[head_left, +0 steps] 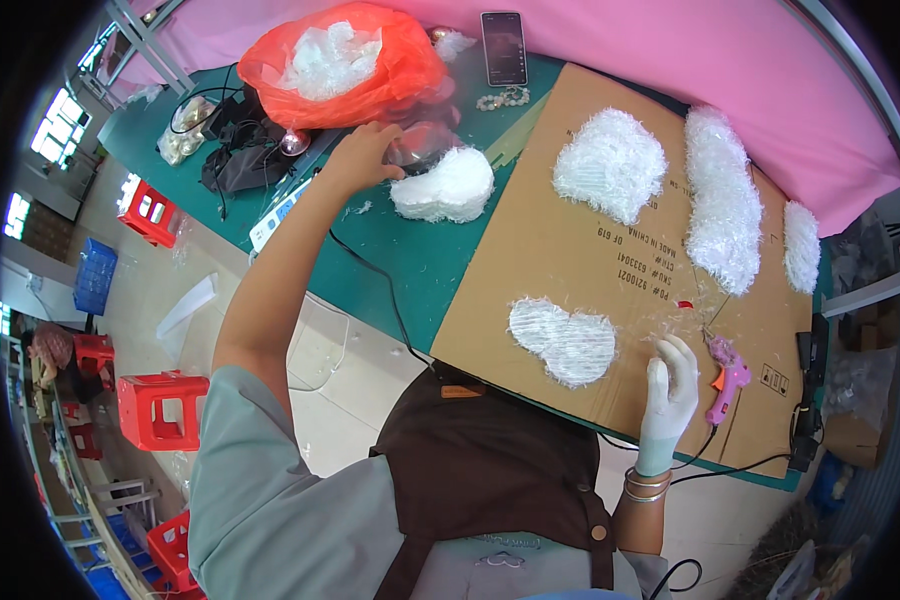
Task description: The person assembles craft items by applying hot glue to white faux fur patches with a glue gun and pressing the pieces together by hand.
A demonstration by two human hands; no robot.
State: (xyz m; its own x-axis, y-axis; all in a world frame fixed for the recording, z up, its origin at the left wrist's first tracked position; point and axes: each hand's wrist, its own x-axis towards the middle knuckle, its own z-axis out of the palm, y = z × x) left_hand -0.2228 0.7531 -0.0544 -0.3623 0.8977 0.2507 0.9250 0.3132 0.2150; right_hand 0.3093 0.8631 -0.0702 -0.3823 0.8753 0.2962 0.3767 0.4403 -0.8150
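Note:
My bare left hand (367, 158) reaches to the far side of the table, thumb and fingers apart at a clear plastic bag (422, 145) with dark reddish contents. Just beside it lies a stack of white fuzzy pieces (444, 185). My right hand (673, 385), in a white glove, hovers over or rests on the cardboard with its fingers loosely bent and apart. To its right lies a pink glue gun (729, 378). Left of that hand is a white kidney-shaped tinsel piece (564, 341). A rounded tinsel piece (610, 165) and a long tinsel strip (722, 200) lie farther back.
A flattened cardboard sheet (510, 260) covers the right part of the green table (370, 270). A red bag (260, 85) with white material stands at the back, near a phone (504, 48). Black cables run along the table; red stools (163, 410) stand left.

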